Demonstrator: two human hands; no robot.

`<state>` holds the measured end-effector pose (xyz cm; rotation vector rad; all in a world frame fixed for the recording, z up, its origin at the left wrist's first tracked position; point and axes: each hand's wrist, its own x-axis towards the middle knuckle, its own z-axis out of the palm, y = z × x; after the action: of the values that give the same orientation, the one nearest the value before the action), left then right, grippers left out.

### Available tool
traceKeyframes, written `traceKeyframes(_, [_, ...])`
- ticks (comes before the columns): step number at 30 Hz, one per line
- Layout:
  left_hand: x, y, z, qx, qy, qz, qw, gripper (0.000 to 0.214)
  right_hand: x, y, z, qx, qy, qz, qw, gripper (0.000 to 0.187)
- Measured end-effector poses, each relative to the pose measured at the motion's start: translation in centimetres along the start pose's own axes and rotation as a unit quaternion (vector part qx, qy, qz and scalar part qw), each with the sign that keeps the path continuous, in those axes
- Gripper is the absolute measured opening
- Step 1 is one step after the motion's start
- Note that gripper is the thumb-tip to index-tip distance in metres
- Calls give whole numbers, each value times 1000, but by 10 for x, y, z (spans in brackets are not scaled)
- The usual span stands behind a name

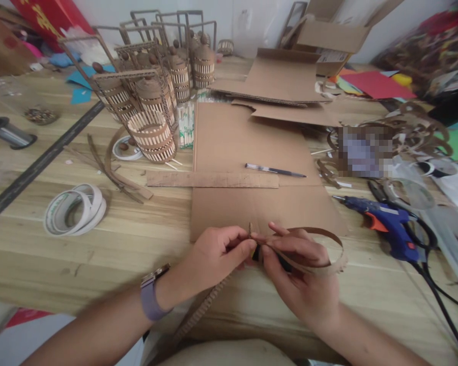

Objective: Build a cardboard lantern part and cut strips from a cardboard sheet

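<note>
My left hand [216, 259], with a watch [154, 284] on its wrist, pinches a narrow cardboard strip [334, 235] between thumb and fingers. Close beside it, my right hand [307, 277] is closed on the same strip, which curls in a loop over that hand. A black tool with a yellow part [280, 260] lies within the right palm; its kind is mostly hidden. A ridged strip [204, 307] trails down toward my lap below the left hand. Beyond both hands lies a large cardboard sheet [229, 213], bearing a pen [275, 170] and a flat cardboard strip [213, 179].
On the right lies a blue glue gun [389, 223] with its cord. Tape rolls [74, 209] sit at left. Several cardboard lanterns [152, 134] with frames stand at the back left. Curled cardboard strips [412, 127] are heaped at right, near cardboard pieces [282, 76].
</note>
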<state>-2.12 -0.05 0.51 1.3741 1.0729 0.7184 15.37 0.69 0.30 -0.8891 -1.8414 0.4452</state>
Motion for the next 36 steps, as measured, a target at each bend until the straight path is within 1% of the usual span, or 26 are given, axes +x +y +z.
traceKeyframes(3, [1,-2,0,-1,2,-7,1000,29,-4,2,1,-20,-11,-4,1000,28])
traceKeyframes(5, [1,-2,0,-3,8,-7,1000,27,-7,4,2,-43,-8,-2,999,28])
traceKeyframes(9, [1,-1,2,-5,14,-2,1000,25,-9,5,4,-78,-19,-4,997,21])
traceKeyframes(11, [1,-1,2,12,16,-4,1000,26,-9,4,4,-77,-23,-13,997,21])
traceKeyframes(14, [0,-1,2,34,11,3,999,27,-7,3,3,-50,-11,-17,999,25])
traceKeyframes(19, [-2,-5,0,52,-8,13,999,30,-5,2,1,-3,16,2,1000,29])
traceKeyframes(22, [-1,-4,0,39,-5,10,999,28,-2,0,0,4,21,3,1000,29])
traceKeyframes(25, [0,-1,1,14,9,7,1000,25,0,-1,0,15,9,1,1000,29])
traceKeyframes(28, [1,1,0,19,14,5,1000,27,0,0,1,14,1,-8,1000,31])
traceKeyframes(33, [2,0,1,7,11,3,1000,26,-5,5,4,-23,-5,-13,1000,30])
traceKeyframes(36, [2,1,2,33,20,-1,999,27,-9,6,5,-38,-13,-9,999,27])
